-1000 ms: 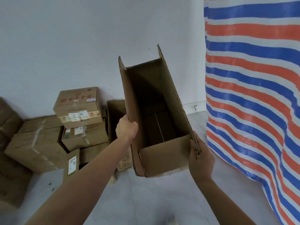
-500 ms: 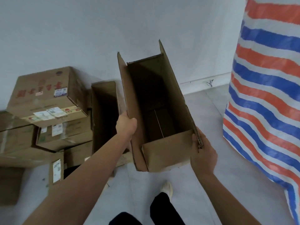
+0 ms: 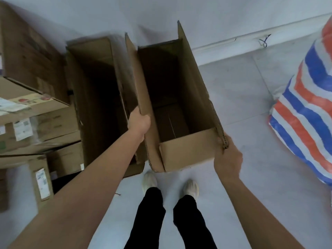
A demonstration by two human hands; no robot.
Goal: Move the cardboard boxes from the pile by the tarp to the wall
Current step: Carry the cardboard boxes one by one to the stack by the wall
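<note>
Risks:
- The open-topped carton (image 3: 97, 97) stands just left of the left hand (image 3: 139, 121), with the stack of taped boxes (image 3: 36, 108) beyond it. The gap is tight, so the knuckles or the raised flap could catch on that carton and shove it.
- The carried cardboard box (image 3: 179, 105) is between the hands, empty, mouth up, far end at the wall (image 3: 161, 11). It is held only by flaps, and thin board may fold or tear and tip the box.
- The striped tarp (image 3: 305, 114) is well right of the right hand (image 3: 227, 157), so a snag looks unlikely.

Hands:
- Left arm is stretched forward, with the fingers wrapped over the box's left flap edge.
- Right arm is bent less far out. The thumb is inside and the fingers outside, pinching the near right corner flap.
- I cannot tell whether the box's base is on the floor.
</note>
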